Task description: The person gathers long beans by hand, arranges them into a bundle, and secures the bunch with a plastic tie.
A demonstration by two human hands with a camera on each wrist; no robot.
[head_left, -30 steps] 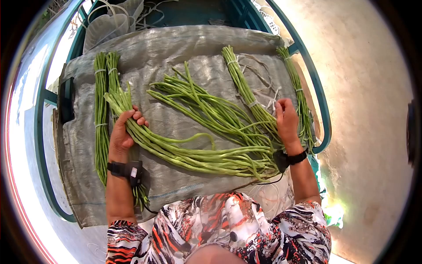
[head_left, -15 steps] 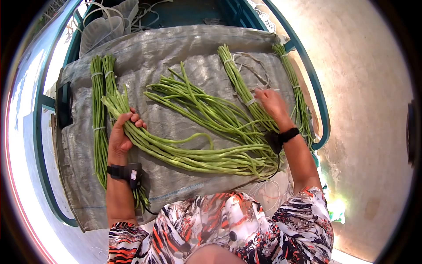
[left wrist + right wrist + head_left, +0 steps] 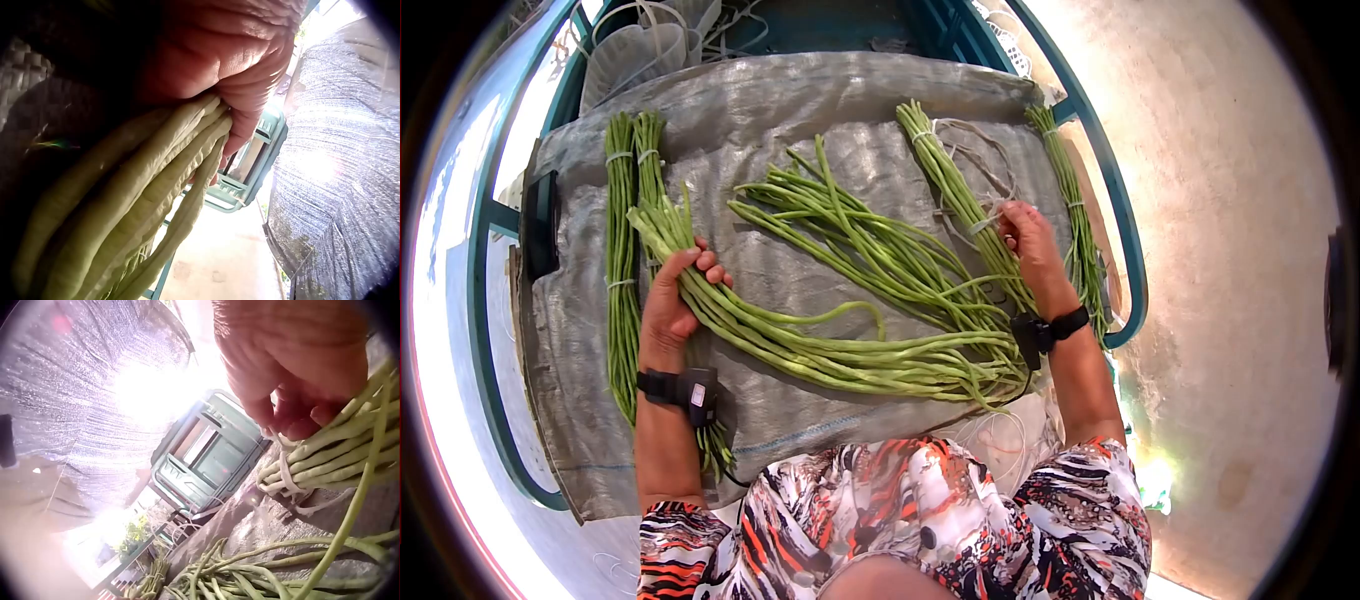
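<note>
My left hand [image 3: 672, 300] grips a loose bundle of long green yard-long beans [image 3: 820, 352] near one end; their far ends lie bunched on the right. In the left wrist view the bean stalks [image 3: 150, 169] run out from under the palm. My right hand [image 3: 1036, 246] is at a tied bean bundle [image 3: 948, 170] on the right. Its thumb and fingers pinch a pale plastic strip [image 3: 286, 469] at that bundle's lower tie, as the right wrist view shows. Between the hands lies an untied heap of beans [image 3: 850, 235].
A grey woven sheet [image 3: 800, 440] covers the surface. Tied bean bundles [image 3: 622, 260] lie at the left, another bundle [image 3: 1072, 190] at the right edge. Loose strips [image 3: 980, 150] lie beside the right-hand bundle. A green frame rail [image 3: 1115, 190] borders the right side.
My right hand has moved left from beside the tied bundle to its lower tie, its fingers now at the strip there. The left hand keeps its grip on the beans, almost unmoved.
</note>
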